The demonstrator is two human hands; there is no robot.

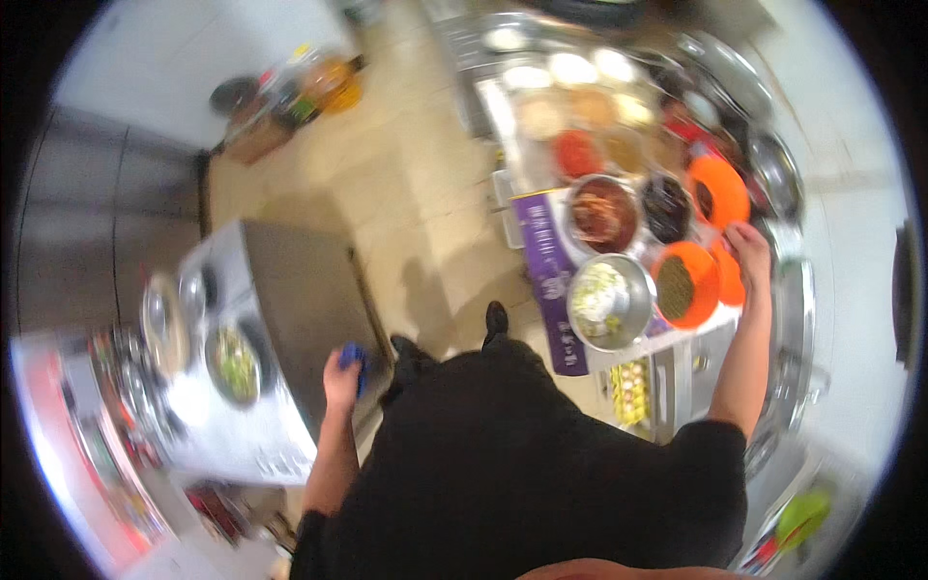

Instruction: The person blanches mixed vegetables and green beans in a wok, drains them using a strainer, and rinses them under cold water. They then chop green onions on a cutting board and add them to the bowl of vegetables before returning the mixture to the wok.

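My left hand [343, 378] hangs low on the left, closed around a small blue object [353, 359] that looks like a cloth. My right hand [747, 248] reaches over the right-hand counter, its fingers at the rim of an orange container [728, 274]. Whether the fingers grip it is blurred. Beside it sits an orange container with dark green-brown contents [676, 286]. Nearer the counter's edge is a steel bowl with chopped pale green and white food [600, 297]. Behind that stands a bowl of dark red sauce [602, 212], with a bowl of dark food [665, 206] next to it.
Several seasoning containers, one with red contents [576, 154], line the counter farther off. Eggs in a yellow tray [629, 391] sit below its edge. On the left, a steel table [217, 428] holds a bowl of chopped greens [235, 365]. Bottles [330, 83] stand by the far wall.
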